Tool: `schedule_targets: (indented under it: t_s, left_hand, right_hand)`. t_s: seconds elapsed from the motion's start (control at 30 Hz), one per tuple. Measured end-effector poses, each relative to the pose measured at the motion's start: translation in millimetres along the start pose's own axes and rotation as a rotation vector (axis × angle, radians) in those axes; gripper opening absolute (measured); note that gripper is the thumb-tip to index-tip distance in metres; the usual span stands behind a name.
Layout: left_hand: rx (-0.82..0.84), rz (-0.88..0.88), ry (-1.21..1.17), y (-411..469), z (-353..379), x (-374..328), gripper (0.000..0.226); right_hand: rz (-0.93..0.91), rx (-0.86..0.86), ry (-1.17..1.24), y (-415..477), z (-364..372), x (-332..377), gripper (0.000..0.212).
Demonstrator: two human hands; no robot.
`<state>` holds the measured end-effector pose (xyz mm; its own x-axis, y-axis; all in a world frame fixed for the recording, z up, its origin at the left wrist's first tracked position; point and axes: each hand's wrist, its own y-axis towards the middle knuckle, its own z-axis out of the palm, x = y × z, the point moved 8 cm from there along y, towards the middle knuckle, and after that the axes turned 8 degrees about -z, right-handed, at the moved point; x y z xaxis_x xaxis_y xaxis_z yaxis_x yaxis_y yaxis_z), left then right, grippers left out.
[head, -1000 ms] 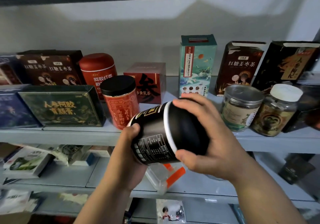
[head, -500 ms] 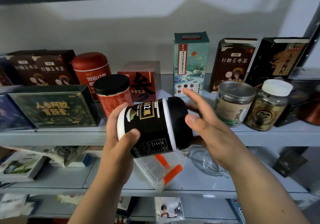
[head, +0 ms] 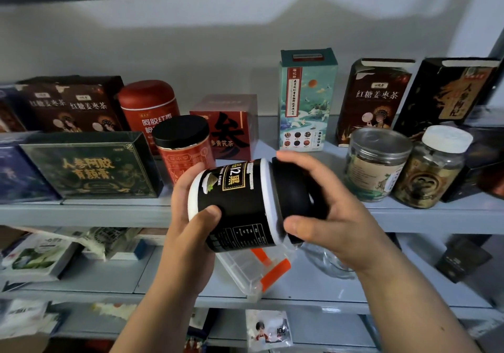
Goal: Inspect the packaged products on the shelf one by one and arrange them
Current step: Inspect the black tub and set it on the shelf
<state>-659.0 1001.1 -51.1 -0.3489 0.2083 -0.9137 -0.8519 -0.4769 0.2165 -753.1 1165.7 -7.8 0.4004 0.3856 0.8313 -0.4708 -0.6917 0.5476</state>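
Observation:
A black jar [head: 240, 205] with a white rim and a gold "12" label lies on its side in front of the grey shelf [head: 81, 212]. My left hand [head: 188, 232] grips its base end, thumb across the label. My right hand [head: 335, 216] curls round its black lid end, thumb under, fingers over the top. Behind it on the shelf stand a red jar with a black lid [head: 182, 148], a red canister [head: 148, 107], a red box [head: 231, 126] and a tall teal box [head: 306, 99].
Dark tea boxes [head: 71, 104] and a green flat box [head: 90, 167] fill the shelf's left. Two clear jars [head: 376, 161] [head: 433, 167] and dark boxes [head: 376, 96] stand at the right. A clear container with orange clips [head: 256, 273] and packets lie on the lower shelf.
The jar has been turned so the gold "12" label faces up. My right hand opened briefly, then closed round the lid end again. The left hand shifted along the base.

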Motion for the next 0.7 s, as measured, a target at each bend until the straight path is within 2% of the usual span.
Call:
schedule_targets:
  t_s: [0.07, 0.2, 0.27, 0.33, 0.4, 0.43, 0.5, 0.57, 0.67, 0.7]
  left_hand:
    - [-0.005, -0.025, -0.022, -1, -2, 2, 0.081]
    - [0.033, -0.074, -0.062, -3, 2, 7, 0.083]
    - [0.037, -0.102, -0.094, -2, 2, 9, 0.090]
    - [-0.004, -0.129, -0.216, -3, -1, 7, 0.082]
    - [-0.069, -0.212, -0.342, -6, -2, 14, 0.045]
    - [-0.112, -0.272, -0.408, -8, -2, 20, 0.036]
    - [-0.253, -0.294, -0.449, -14, -13, 26, 0.050]
    - [-0.144, -0.286, -0.450, -12, -3, 21, 0.027]
    - [-0.075, -0.369, -0.565, -16, 3, 27, 0.047]
    - [-0.039, -0.388, -0.596, -17, 6, 28, 0.044]
  right_hand:
    - [-0.043, 0.016, -0.078, 1, -2, 3, 0.059]
    - [0.061, 0.020, -0.122, 1, 7, -12, 0.087]
    - [-0.006, -0.041, -0.147, -1, 7, -9, 0.081]
    - [-0.105, -0.102, -0.005, -1, 6, -2, 0.070]
    - [-0.123, -0.163, 0.237, 0, 5, 0, 0.068]
    - [-0.117, -0.192, 0.325, 0, 4, 0, 0.071]
    - [-0.098, -0.253, 0.391, 0, 0, 0, 0.079]
    - [-0.069, -0.275, 0.410, 0, -1, -2, 0.082]
    - [-0.054, -0.276, 0.419, -2, 1, -5, 0.085]
    - [-0.050, -0.276, 0.426, -3, 2, -5, 0.086]
